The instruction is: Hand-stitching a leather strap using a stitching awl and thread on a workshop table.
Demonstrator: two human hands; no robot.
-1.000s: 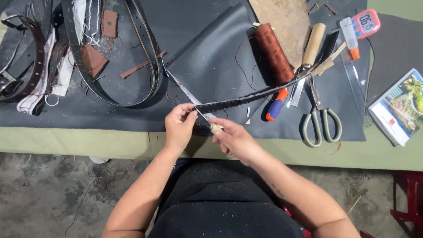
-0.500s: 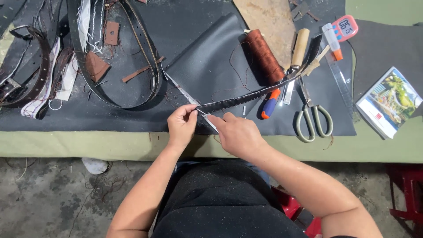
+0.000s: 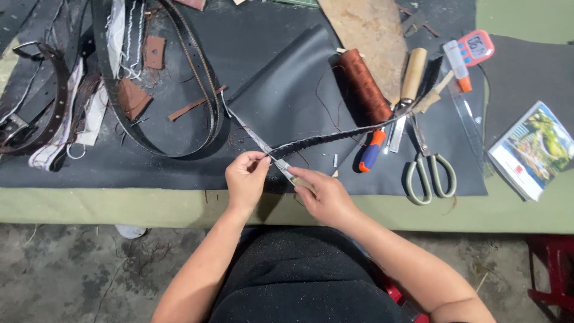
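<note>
The left hand (image 3: 246, 178) pinches the near end of a thin black strap (image 3: 335, 137) that runs toward the thread spool (image 3: 365, 86), while the right hand (image 3: 326, 194), just beside, grips a metal blade (image 3: 263, 145) crossing under the strap.

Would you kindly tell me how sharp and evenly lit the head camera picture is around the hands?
Head view: soft, even light, no glare; left hand, right hand and black strap are sharp; faint shadows under the hands; table edge bows slightly.

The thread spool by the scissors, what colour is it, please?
Reddish-brown thread spool, seen in the head view.
</note>
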